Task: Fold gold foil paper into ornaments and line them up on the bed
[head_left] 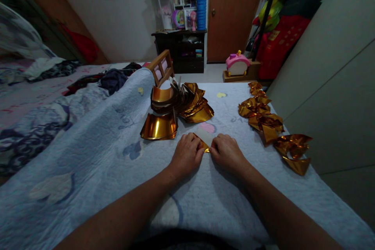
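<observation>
Between my two hands lies a sheet of gold foil paper, its pale back showing and its near edge turned over to the gold side. My left hand grips the left end of that fold with curled fingers. At the other end, the closed fingers of my right hand hold the paper too. Part of the sheet is hidden under both hands. Beyond them sit fanned stacks of gold foil paper. To the right, a row of folded gold foil pieces runs along the edge of the bed.
A pale blue quilt with heart shapes covers the surface and bunches up on the left. Behind the stacks stands a small wooden frame. Pale cabinet panels border the right side. A pink toy stands past the far edge.
</observation>
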Motion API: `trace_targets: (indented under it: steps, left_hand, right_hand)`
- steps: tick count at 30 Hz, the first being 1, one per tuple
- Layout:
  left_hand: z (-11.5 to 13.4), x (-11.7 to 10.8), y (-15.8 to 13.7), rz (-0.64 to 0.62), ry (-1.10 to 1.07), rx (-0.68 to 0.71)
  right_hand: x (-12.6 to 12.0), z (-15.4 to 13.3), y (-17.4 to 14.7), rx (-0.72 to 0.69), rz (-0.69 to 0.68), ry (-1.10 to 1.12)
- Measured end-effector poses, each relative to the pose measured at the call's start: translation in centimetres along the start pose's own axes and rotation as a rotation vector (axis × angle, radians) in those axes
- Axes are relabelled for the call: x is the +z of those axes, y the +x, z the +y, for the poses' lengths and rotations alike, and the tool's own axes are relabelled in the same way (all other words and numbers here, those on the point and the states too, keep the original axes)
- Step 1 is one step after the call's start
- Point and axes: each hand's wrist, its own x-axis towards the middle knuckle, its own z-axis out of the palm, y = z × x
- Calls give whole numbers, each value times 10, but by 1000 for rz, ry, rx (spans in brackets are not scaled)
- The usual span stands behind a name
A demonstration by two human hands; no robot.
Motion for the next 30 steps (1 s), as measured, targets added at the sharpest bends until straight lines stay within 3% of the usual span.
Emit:
trace_targets:
  steps: [12,30]
  left_hand:
    - [-6,3,1,-20,-89,24]
    - [-3,-1,1,-61,-41,0]
  right_hand:
    - [2,0,-2,10,9,3]
    - [-1,-3,-2,6,-2,-25]
